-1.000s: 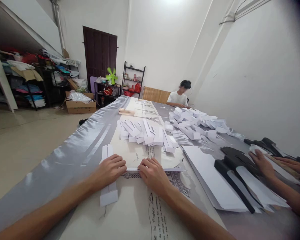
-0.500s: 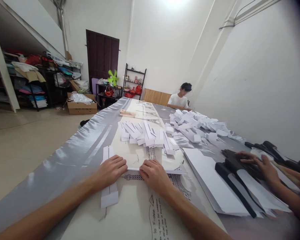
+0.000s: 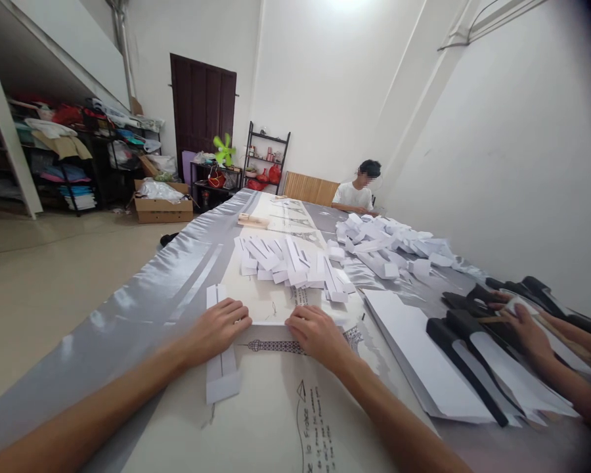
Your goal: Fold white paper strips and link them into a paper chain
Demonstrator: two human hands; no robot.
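Observation:
Between my hands lies a narrow white paper strip [image 3: 268, 322], seen nearly edge-on over the printed tabletop. My left hand [image 3: 220, 330] has its fingers curled over the strip's left end. My right hand [image 3: 320, 335] grips it further right, fingers bent round its edge; the fingertips' undersides are hidden. Beneath my left hand and wrist rests a flat folded paper piece [image 3: 223, 384] with a dark line down its middle. Just beyond my hands, a heap of similar folded papers [image 3: 295, 266] is spread on the table.
White paper sheets [image 3: 414, 355] are stacked at the right, beside black-edged pieces [image 3: 467, 368]. A co-worker's hands [image 3: 526, 325] handle something pale there. A larger pile of folded paper [image 3: 389, 243] lies behind, and another person [image 3: 354, 194] sits at the far end.
My right hand has slid a little to the right along the strip, widening the gap between my hands. Less of the strip shows past it. The co-worker's hands have shifted slightly.

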